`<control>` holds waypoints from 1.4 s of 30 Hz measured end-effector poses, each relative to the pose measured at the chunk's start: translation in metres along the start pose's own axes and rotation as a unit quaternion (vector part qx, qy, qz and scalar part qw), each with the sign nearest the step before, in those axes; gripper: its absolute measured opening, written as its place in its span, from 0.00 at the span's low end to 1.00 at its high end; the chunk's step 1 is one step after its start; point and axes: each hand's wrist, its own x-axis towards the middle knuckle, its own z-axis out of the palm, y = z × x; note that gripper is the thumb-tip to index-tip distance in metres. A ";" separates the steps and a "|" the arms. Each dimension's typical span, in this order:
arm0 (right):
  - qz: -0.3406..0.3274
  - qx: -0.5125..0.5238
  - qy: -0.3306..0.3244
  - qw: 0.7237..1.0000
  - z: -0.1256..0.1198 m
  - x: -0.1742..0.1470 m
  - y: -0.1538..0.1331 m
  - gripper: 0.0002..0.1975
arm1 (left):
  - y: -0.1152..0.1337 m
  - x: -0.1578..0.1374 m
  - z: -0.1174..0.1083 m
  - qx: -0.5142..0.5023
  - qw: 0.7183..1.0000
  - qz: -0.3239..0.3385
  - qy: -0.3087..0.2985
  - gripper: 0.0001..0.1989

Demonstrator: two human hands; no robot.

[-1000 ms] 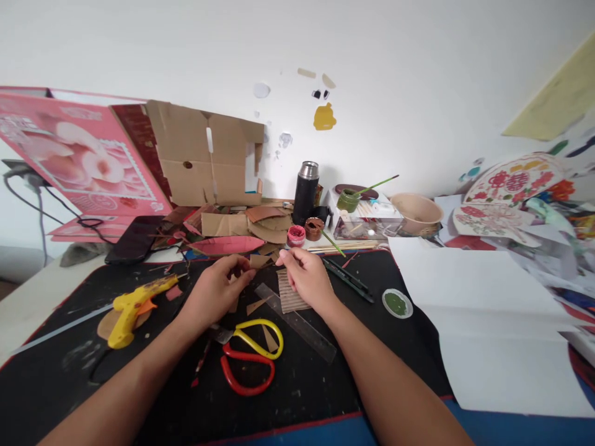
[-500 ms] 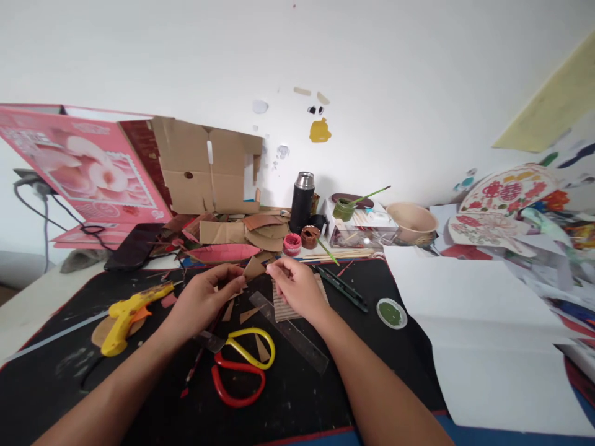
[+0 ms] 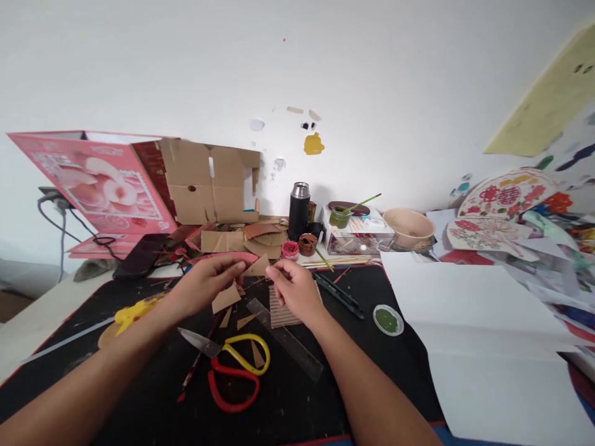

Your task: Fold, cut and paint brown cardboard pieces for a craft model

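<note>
My left hand (image 3: 211,282) pinches a small tan cardboard piece (image 3: 259,266) between thumb and fingers. Close against that piece's right edge is my right hand (image 3: 295,288), thumb and fingertips pressed together; what they grip, if anything, is too small to make out. Below the left hand lies another cardboard piece (image 3: 226,300). A corrugated cardboard square (image 3: 281,314) is partly under the right hand, beside a clear ruler (image 3: 297,353). Scissors (image 3: 239,371) with one yellow and one red handle lie nearer to me, their blades apart, by a thin brush (image 3: 190,375).
A yellow glue gun (image 3: 132,314) is at left, partly behind my forearm. Green cutters (image 3: 341,296) and a dish of green paint (image 3: 388,320) lie right. Behind stand a black thermos (image 3: 299,214), open paint jars (image 3: 290,250) and cardboard scraps (image 3: 223,240). White paper (image 3: 469,297) covers the right side.
My left hand has shifted slightly, and more of the held cardboard piece and the piece below now shows. The view has tilted a little; the left forearm now covers part of the glue gun.
</note>
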 end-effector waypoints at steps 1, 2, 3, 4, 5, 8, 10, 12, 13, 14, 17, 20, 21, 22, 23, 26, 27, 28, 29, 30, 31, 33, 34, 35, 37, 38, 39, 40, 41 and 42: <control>-0.005 0.015 0.020 1.000 -0.002 0.001 -0.003 0.18 | -0.003 0.009 -0.001 0.024 0.999 0.012 0.026 0.26; -0.009 0.030 0.041 0.999 -0.004 0.002 -0.006 0.19 | -0.005 0.018 -0.001 0.062 0.996 0.031 0.060 0.24; -0.011 0.044 0.065 0.997 -0.007 0.003 -0.007 0.20 | -0.007 0.028 0.000 0.115 0.988 0.063 0.080 0.21; -0.013 0.059 0.090 0.994 -0.010 0.004 -0.009 0.21 | -0.009 0.037 0.001 0.177 0.975 0.101 0.083 0.18; -0.014 0.076 0.115 0.990 -0.012 0.006 -0.009 0.22 | -0.010 0.046 0.003 0.240 0.958 0.135 0.074 0.15; -0.023 0.126 0.172 0.977 -0.019 0.010 -0.009 0.23 | -0.008 0.069 0.013 0.391 0.904 0.174 0.014 0.15; -0.026 0.142 0.184 0.972 -0.021 0.012 -0.010 0.23 | -0.006 0.080 0.023 0.440 0.881 0.173 -0.018 0.15; -0.026 0.143 0.186 0.972 -0.021 0.012 -0.011 0.23 | -0.004 0.088 0.031 0.454 0.874 0.167 -0.034 0.13; -0.024 0.142 0.184 0.972 -0.021 0.011 -0.011 0.23 | -0.004 0.091 0.034 0.456 0.874 0.164 -0.039 0.12; -0.023 0.140 0.181 0.973 -0.021 0.011 -0.012 0.23 | -0.004 0.094 0.037 0.459 0.873 0.161 -0.045 0.12; -0.023 0.132 0.172 0.976 -0.019 0.008 -0.015 0.22 | -0.004 0.102 0.037 0.466 0.869 0.155 -0.057 0.15; -0.021 0.125 0.169 0.977 -0.019 0.007 -0.017 0.21 | -0.003 0.107 0.030 0.470 0.867 0.156 -0.059 0.15; -0.020 0.123 0.170 0.977 -0.019 0.007 -0.018 0.21 | -0.002 0.109 0.027 0.470 0.867 0.157 -0.058 0.16; -0.018 0.121 0.171 0.978 -0.019 0.007 -0.018 0.21 | -0.002 0.111 0.024 0.470 0.867 0.157 -0.056 0.16; -0.016 0.119 0.172 0.978 -0.019 0.007 -0.018 0.21 | -0.001 0.113 0.021 0.470 0.867 0.157 -0.054 0.16; -0.011 0.112 0.172 0.979 -0.018 0.007 -0.017 0.22 | -0.002 0.121 0.014 0.463 0.871 0.158 -0.045 0.16; -0.010 0.112 0.173 0.979 -0.018 0.008 -0.016 0.22 | -0.002 0.123 0.012 0.460 0.873 0.158 -0.043 0.16; -0.008 0.112 0.173 0.979 -0.018 0.008 -0.016 0.22 | -0.003 0.126 0.010 0.456 0.875 0.158 -0.040 0.17; -0.007 0.111 0.173 0.979 -0.018 0.008 -0.016 0.22 | -0.004 0.128 0.008 0.453 0.877 0.157 -0.037 0.17; -0.006 0.109 0.172 0.979 -0.018 0.008 -0.016 0.22 | -0.006 0.130 0.007 0.449 0.879 0.155 -0.034 0.18; -0.007 0.107 0.171 0.979 -0.018 0.008 -0.015 0.22 | -0.008 0.132 0.005 0.445 0.882 0.152 -0.032 0.19; -0.007 0.103 0.168 0.980 -0.018 0.008 -0.014 0.22 | -0.012 0.135 0.000 0.436 0.888 0.143 -0.027 0.19; -0.007 0.101 0.167 0.981 -0.018 0.008 -0.014 0.22 | -0.014 0.136 -0.003 0.430 0.892 0.138 -0.023 0.19; -0.006 0.099 0.166 0.981 -0.018 0.008 -0.013 0.22 | -0.017 0.137 -0.007 0.425 0.896 0.130 -0.016 0.20; -0.006 0.097 0.168 0.981 -0.019 0.008 -0.013 0.22 | -0.021 0.139 -0.017 0.416 0.903 0.110 0.005 0.21; -0.006 0.096 0.168 0.981 -0.019 0.008 -0.012 0.22 | -0.022 0.140 -0.023 0.411 0.906 0.099 0.019 0.23; -0.006 0.096 0.167 0.981 -0.018 0.008 -0.012 0.22 | -0.023 0.140 -0.028 0.407 0.909 0.088 0.032 0.23; -0.006 0.097 0.166 0.981 -0.018 0.008 -0.012 0.22 | -0.024 0.141 -0.034 0.403 0.911 0.077 0.043 0.24; -0.005 0.096 0.164 0.982 -0.018 0.008 -0.013 0.22 | -0.025 0.141 -0.040 0.399 0.913 0.068 0.051 0.24; -0.004 0.095 0.163 0.982 -0.018 0.007 -0.013 0.22 | -0.025 0.141 -0.046 0.397 0.914 0.060 0.058 0.24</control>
